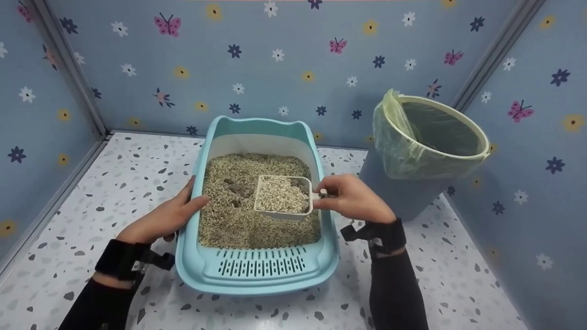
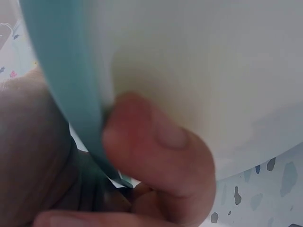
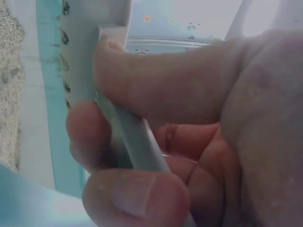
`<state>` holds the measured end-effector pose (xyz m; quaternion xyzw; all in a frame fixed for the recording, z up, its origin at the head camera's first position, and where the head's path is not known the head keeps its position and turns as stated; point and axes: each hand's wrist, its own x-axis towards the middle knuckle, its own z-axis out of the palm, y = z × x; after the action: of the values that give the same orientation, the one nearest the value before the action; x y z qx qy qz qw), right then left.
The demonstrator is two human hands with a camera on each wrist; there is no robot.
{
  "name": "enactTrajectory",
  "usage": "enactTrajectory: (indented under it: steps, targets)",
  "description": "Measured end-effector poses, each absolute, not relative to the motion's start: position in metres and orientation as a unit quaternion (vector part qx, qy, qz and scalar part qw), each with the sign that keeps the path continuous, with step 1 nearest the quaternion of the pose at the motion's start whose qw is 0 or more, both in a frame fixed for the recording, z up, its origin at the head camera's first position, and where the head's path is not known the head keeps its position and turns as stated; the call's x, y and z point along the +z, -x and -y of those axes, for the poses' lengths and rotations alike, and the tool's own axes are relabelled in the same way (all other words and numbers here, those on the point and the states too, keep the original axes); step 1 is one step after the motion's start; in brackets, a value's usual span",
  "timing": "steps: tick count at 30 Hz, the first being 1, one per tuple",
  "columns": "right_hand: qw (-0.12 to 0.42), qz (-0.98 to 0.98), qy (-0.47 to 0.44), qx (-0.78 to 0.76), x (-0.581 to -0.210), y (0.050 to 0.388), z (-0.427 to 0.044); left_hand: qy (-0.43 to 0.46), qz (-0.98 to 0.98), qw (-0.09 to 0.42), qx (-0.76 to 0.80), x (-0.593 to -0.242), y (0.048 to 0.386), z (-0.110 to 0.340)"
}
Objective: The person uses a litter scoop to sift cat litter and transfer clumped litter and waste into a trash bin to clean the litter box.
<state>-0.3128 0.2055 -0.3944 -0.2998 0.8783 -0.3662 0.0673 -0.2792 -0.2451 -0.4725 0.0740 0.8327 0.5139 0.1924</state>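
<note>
You have a loaded scoop up between your hands, its contents not yet emptied.
Your left hand [image 1: 167,217] grips the near-left rim of the litter tray [image 1: 257,286], thumb over the edge; your right hand [image 1: 357,199] pinches the handle of the scoop [image 1: 289,215], which hangs over the litter [image 1: 245,236] just left of those fingers. By the look of it you are partway: pale granules [image 1: 279,195] are gathered, while dark patches [image 1: 240,188] between your hands seem left to deal with; lumps or hollows, you cannot tell. The scoop hides the litter beneath it, the left wrist view is blurred, and beyond your right hand the bottom of the lined bin [image 1: 403,195] is out of sight.
</note>
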Motion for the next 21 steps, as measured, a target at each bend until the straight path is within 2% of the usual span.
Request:
enactTrajectory:
  steps: [9, 13, 19, 21]
  targets:
    - [0.073, -0.880, 0.302, -0.360, -0.395, 0.311, -0.204, -0.078, -0.833, 0.192, 0.514, -0.473, 0.282, 0.244]
    - [0.058, -0.889, 0.286, -0.354, -0.395, 0.309, -0.210, -0.081, -0.831, 0.194, 0.515, -0.472, 0.282, 0.244]
    - [0.094, -0.886, 0.300, -0.342, -0.396, 0.312, -0.198, -0.081, -0.831, 0.191, 0.516, -0.472, 0.278, 0.246]
    - [0.086, -0.890, 0.291, -0.341, -0.395, 0.311, -0.201, -0.081, -0.832, 0.189, 0.516, -0.471, 0.278, 0.246]
